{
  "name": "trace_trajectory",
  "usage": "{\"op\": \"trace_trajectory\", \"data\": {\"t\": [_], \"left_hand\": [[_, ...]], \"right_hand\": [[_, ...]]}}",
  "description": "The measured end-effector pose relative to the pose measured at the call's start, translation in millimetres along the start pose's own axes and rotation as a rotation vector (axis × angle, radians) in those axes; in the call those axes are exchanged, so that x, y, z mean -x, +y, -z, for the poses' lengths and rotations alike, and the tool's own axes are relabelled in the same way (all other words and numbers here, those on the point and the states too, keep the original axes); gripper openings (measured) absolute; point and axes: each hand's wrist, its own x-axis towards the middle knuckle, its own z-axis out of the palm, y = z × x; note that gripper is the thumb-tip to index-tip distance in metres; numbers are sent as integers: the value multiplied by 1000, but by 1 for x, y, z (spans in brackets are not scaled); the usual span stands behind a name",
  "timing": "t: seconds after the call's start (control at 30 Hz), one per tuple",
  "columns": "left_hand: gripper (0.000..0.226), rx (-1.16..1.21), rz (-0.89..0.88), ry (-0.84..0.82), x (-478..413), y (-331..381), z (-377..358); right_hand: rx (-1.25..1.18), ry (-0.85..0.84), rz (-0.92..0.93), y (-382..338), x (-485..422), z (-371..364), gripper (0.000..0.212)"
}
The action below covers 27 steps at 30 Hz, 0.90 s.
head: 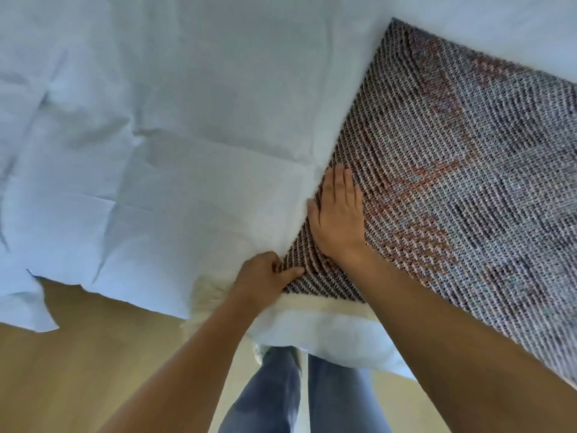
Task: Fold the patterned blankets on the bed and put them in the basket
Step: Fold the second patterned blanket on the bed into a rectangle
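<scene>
A woven patterned blanket (pixel 452 170) in grey, dark and rust-red threads lies spread across the right half of the bed (pixel 156 135), which is covered by a pale blue-white sheet. The blanket's near corner has a cream fringe (pixel 206 296) hanging over the bed's edge. My left hand (pixel 268 279) pinches that near corner, fingers curled around the blanket's edge. My right hand (pixel 338 214) lies flat with straight fingers, pressing on the blanket just beside its left edge. No basket is in view.
Wooden floor (pixel 78 354) shows below the bed's near edge. The sheet hangs over that edge with a loose flap (pixel 28 304) at the lower left. My legs in blue jeans (pixel 274 395) stand against the bed.
</scene>
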Motion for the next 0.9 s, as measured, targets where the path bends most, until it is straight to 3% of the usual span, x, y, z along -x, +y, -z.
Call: {"op": "trace_trajectory", "data": {"t": [0.07,0.17,0.23,0.37,0.57,0.9], "left_hand": [[46,37,60,143,5,-10,5],[40,-171,46,215,13,-9,4],[32,-206,-43,294,21,0,0],[51,-236,-282,407,31,41,-15],[47,-351,-518,268,37,134,-89],[45,-504,-606,24,50,321,-290]], "right_hand": [[-10,-9,-3,-13,19,-8,65],[-38,-36,27,-22,32,-13,64],[-112,-50,80,-19,39,-7,61],[-248,-19,143,15,67,17,53],[-190,-9,-6,137,114,41,53],[-126,-8,-352,416,215,69,56]]}}
